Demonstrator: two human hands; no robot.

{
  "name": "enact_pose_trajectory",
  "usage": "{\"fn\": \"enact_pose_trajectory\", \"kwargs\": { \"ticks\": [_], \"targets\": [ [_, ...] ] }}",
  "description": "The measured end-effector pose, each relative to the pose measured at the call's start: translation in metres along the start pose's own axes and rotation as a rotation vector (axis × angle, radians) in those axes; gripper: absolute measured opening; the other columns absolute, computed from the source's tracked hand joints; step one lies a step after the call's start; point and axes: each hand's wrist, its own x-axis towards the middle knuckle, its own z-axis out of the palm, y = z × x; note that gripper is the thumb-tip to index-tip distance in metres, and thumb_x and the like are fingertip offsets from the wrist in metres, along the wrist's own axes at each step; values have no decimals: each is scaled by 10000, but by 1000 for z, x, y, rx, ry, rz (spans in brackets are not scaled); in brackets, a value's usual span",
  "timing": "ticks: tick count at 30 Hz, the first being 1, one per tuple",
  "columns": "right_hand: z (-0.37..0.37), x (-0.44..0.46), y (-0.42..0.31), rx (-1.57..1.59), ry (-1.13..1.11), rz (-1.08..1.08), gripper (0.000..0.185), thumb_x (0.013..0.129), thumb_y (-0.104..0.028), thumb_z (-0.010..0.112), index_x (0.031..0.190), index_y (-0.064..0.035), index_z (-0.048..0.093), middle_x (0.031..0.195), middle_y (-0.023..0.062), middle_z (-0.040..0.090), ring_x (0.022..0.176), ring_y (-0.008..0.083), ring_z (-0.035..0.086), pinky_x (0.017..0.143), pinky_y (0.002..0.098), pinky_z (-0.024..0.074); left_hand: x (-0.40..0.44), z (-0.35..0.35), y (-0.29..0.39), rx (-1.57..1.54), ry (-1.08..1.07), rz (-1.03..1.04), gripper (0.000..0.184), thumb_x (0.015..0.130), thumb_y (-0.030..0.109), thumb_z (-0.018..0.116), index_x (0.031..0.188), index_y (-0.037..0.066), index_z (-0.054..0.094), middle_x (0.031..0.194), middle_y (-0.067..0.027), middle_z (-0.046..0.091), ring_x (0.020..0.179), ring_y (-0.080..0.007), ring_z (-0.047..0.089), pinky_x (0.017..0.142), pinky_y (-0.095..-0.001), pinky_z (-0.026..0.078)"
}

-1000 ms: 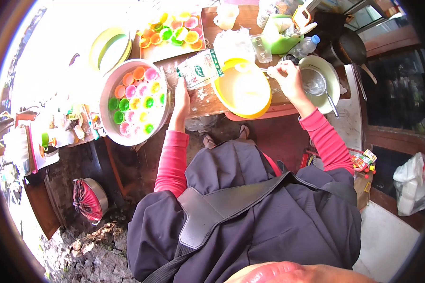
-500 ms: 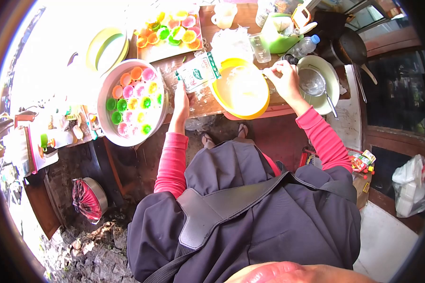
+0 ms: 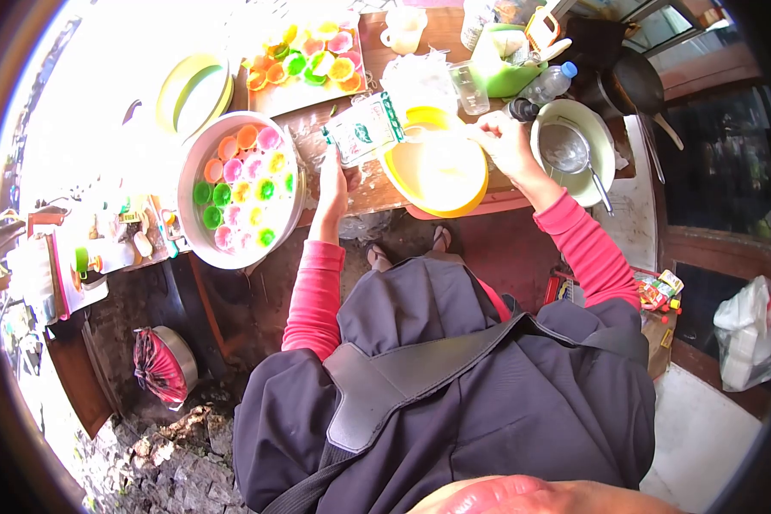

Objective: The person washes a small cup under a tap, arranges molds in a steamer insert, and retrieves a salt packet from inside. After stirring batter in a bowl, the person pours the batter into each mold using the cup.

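My left hand [image 3: 334, 182] is closed around the lower edge of a white plastic packet with green print [image 3: 364, 130]. The packet is tilted, its right end at the rim of a yellow bowl [image 3: 478, 193]. Glare washes out what lies in the bowl. Above the bowl's right side, my right hand [image 3: 507, 147] has thumb and fingers pinched together. Anything in that pinch is lost in the brightness.
A white basin [image 3: 295, 201] left of my left hand holds several colourful cups. Behind it stands a tray of more cups [image 3: 304, 62]. To the right, a strainer [image 3: 565, 150] rests in a pale bowl [image 3: 604, 128], near a water bottle [image 3: 552, 83] and a frying pan [image 3: 634, 81].
My right hand has moved slightly left over the yellow bowl, its fingers closer together. The packet in my left hand has shifted a little to the right.
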Motion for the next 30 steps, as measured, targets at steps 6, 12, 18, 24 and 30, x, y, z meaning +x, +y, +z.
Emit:
{"fn": "enact_pose_trajectory", "kwargs": {
  "ticks": [6,12,18,24,30],
  "targets": [
    [25,5,-41,-21,-147,-187,246,762,-210,629,947,-49,619,880,128,614,710,153,568,665,267,453,6,-1,-11,-127,41,-74,361,913,426,347,858,93,474,543,21,337,429,-89,297,405,-227,223],
    [-63,-13,-59,-629,-507,-90,222,717,-188,585,848,-23,516,791,132,570,712,269,570,637,366,447,44,-39,-53,-441,121,-181,371,913,447,309,830,112,445,541,27,316,443,-79,290,389,-216,219],
    [-143,-145,-128,-610,-1154,230,311,506,-189,701,732,-54,536,682,88,589,646,284,587,586,359,462,87,-70,-100,-377,189,-278,357,922,422,278,809,111,413,531,12,339,430,-96,315,370,-219,247],
    [-175,-218,-182,-132,-958,295,297,594,-112,695,790,-48,481,654,44,529,580,182,535,547,275,427,94,-69,-97,-225,326,-305,446,915,484,175,861,116,422,533,-9,366,410,-112,338,346,-215,273],
    [-202,-279,-163,369,-723,173,307,653,-65,718,836,-54,471,677,16,519,555,135,485,480,252,385,93,-77,-82,356,377,-488,444,894,509,249,888,116,454,544,-29,434,361,-114,363,318,-226,301]
  ]
}}
